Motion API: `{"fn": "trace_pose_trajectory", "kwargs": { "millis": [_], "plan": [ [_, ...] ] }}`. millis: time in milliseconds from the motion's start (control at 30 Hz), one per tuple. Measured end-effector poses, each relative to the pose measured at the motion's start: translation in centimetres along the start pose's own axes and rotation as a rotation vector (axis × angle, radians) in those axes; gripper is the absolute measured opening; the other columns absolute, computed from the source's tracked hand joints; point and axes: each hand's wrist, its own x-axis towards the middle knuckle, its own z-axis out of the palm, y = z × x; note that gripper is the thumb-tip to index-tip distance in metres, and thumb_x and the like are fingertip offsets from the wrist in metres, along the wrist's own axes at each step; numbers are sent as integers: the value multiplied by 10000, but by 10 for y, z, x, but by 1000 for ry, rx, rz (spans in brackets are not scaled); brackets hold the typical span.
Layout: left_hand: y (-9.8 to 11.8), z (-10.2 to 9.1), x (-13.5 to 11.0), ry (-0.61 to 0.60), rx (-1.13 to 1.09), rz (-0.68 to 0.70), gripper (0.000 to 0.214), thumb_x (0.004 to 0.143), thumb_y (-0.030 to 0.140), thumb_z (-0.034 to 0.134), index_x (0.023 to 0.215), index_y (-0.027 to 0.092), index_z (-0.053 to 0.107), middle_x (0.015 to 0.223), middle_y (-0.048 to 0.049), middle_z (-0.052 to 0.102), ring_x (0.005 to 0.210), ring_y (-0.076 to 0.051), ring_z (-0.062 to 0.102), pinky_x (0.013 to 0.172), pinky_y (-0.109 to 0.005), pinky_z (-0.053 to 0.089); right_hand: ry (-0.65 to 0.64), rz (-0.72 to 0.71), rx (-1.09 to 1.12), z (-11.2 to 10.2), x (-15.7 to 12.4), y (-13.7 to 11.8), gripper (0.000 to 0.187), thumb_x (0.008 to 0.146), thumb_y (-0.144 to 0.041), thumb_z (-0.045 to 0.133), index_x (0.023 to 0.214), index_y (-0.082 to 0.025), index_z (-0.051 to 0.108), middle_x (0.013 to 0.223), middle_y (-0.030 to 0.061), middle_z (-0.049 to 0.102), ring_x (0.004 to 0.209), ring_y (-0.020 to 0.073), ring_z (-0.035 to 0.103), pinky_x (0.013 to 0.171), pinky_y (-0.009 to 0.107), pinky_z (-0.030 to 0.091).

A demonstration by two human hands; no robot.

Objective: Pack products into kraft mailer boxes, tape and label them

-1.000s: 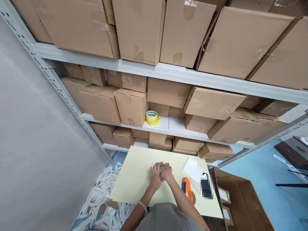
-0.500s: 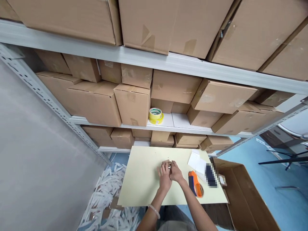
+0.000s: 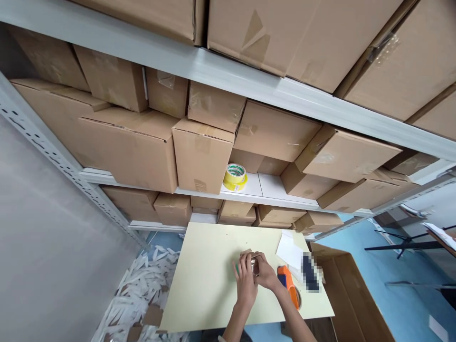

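Above the middle of the pale table (image 3: 203,275), my left hand (image 3: 245,280) and my right hand (image 3: 266,273) are closed together around a small shiny, brownish object (image 3: 254,267). Fingers cover most of it, so I cannot tell its kind. A bit of green shows at the left side of my left hand. To the right of my right forearm lies an orange and blue tape dispenser (image 3: 289,285) with a roll of tape in it. White paper sheets (image 3: 289,249) lie beyond the dispenser, beside a blurred-out dark object (image 3: 310,273).
A metal shelf rack (image 3: 199,61) full of cardboard boxes (image 3: 201,154) rises behind the table. Yellow tape rolls (image 3: 235,176) sit stacked on its middle shelf. An open carton (image 3: 351,289) stands right of the table, and white paper strips (image 3: 131,294) cover the floor at left.
The view has shifted and tilted, so the shelves look larger and the table sits lower. Both hands stay around the small object, with a bit of green now showing by the left fingers.
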Motion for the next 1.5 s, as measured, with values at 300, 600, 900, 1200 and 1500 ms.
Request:
{"fn": "trace_pose_trajectory", "kwargs": {
  "millis": [300, 600, 900, 1200, 1500],
  "plan": [
    [-2, -10, -6, 11, -29, 49, 672, 824, 79, 441, 1456, 301, 409, 1532, -69, 422, 1409, -250, 386, 1212, -539, 145, 62, -71, -262, -12, -22, -13, 697, 575, -235, 675, 1251, -95, 573, 1541, 229, 362, 1463, 352, 293, 1200, 460, 232],
    [14, -25, -16, 114, 130, 89, 600, 843, 211, 504, 1437, 278, 452, 1433, -99, 525, 1328, -272, 455, 1183, -532, 167, 192, -282, -242, -49, -56, -20, 627, 589, -315, 694, 1179, -128, 596, 1574, 216, 318, 1463, 351, 293, 1211, 494, 140],
    [47, -29, -20, 60, 169, 114, 623, 820, 235, 532, 1432, 189, 427, 1385, -144, 534, 1324, -271, 434, 1191, -492, 109, 331, -471, -85, -93, -91, -14, 562, 621, -302, 685, 1152, -149, 583, 1460, 195, 480, 1357, 311, 450, 1196, 473, 219],
    [42, -18, -24, -40, 223, 148, 578, 855, 270, 500, 1411, 158, 386, 1386, -171, 478, 1333, -259, 409, 1186, -486, 75, 195, -387, -135, -103, -111, -1, 665, 692, -426, 688, 1276, -178, 487, 1411, 127, 478, 962, 216, 655, 806, 315, 508],
    [41, -21, -9, -84, 338, 171, 675, 780, 290, 593, 1418, 209, 388, 1377, -148, 482, 1292, -297, 438, 1180, -518, 80, 301, -348, 43, -132, -141, -1, 656, 677, -408, 687, 1269, -202, 492, 1353, 97, 513, 1010, 213, 631, 769, 292, 502]
  ]
}}
